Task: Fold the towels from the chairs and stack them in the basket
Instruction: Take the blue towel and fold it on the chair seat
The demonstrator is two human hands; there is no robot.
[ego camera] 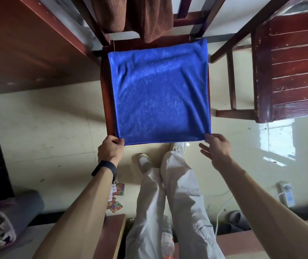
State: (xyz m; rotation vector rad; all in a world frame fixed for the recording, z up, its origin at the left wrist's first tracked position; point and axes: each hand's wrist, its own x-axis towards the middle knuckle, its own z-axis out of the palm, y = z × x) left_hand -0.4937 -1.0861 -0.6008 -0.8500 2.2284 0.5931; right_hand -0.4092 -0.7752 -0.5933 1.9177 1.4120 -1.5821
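Note:
A blue towel (158,94) lies spread flat over the seat of a dark wooden chair (105,101) in the middle of the view. My left hand (111,148) pinches the towel's near left corner. My right hand (215,148) pinches the near right corner with thumb and forefinger, its other fingers spread loose. A brown towel (134,15) hangs over the chair's backrest at the top. No basket is in view.
A second wooden chair (295,68) stands at the right. A brown tabletop (28,43) fills the upper left. On the tiled floor lie playing cards (115,197), a power strip (286,195) and slippers (235,219). My legs stand below the chair.

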